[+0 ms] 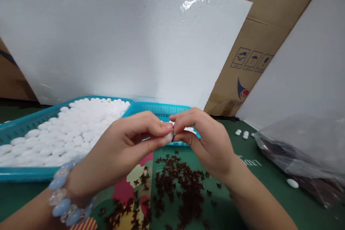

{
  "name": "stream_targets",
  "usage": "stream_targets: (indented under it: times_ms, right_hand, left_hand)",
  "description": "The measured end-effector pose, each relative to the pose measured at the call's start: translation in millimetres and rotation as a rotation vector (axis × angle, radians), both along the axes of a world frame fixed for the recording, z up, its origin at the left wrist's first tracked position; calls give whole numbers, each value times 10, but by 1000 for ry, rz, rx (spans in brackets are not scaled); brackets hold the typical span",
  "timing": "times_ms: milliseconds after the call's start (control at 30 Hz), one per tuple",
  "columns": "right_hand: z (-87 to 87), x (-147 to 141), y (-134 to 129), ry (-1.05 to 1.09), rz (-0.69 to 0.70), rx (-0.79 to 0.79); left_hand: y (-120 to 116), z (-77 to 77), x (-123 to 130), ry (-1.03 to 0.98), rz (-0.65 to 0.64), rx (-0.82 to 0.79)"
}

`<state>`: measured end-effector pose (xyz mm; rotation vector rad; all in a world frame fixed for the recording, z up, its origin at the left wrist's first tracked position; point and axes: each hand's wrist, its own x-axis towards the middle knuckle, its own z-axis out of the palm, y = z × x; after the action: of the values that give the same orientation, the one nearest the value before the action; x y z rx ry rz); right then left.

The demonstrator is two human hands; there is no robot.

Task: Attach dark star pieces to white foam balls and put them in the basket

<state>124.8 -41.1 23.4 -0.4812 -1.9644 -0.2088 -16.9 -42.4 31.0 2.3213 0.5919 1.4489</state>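
My left hand (pixel 134 138), with a blue and clear bead bracelet (pixel 61 196) on its wrist, pinches a small white egg-shaped piece (pixel 169 137) between thumb and forefinger. Against it, the thumb and forefinger of my right hand (pixel 210 140) are closed on a tiny dark brown piece (pixel 173 137), mostly hidden by the fingertips. The two hands meet above the table, in front of a smaller blue basket (pixel 164 107) holding some white pieces. Below them lie many small brown star-like pieces (pixel 183 183), scattered in a loose heap.
A large blue basket (pixel 29 174) full of white egg-shaped pieces stands at left. To the right are several loose white pieces (pixel 245 133) and a clear plastic bag (pixel 302 158) with dark contents. A white board (pixel 121 39) and cardboard (pixel 242 75) rise behind the green table (pixel 256 190).
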Motion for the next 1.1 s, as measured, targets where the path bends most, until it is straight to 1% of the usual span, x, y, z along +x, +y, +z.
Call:
stream_targets:
  times_ms: [100,200,300,433,500,567,667,767,833,900,1000,1100]
  right_hand:
    - [2,37,-5,-65,28,-35]
    - [8,72,-17,-104,39,-35]
    - [28,92,-34,-135,67,-44]
    - [49,70,-52,-130,134,-132]
    - [44,47,-60,-113,183,-183]
    - [34,32,-69,-122,203,-196]
    - [31,33,-83,-172,152,-173]
    - [44,48,-96,-191,93,-139]
    - [58,56,-109,-207,56,-87]
    - [76,59,-133,-208,34,-15]
    - [98,53,-185,-132,42,71]
    - [93,33,-228,-6,37,109]
  left_hand:
    - [-10,-2,14,9,2,-23]
    - [-24,2,34,2,-6,-64]
    - [-50,20,42,-22,-54,-119]
    - [-108,73,23,-14,-109,-227]
    - [-134,101,3,-14,-128,-251]
    - [-149,117,-19,1,-152,-259]
    - [-152,114,-41,29,-138,-270]
    - [-145,93,-48,26,-98,-282]
    - [-143,85,-55,33,-91,-276]
    - [-147,85,-68,54,-116,-261]
    - [-160,89,-97,78,-173,-251]
    - [-174,82,-111,17,-220,-273]
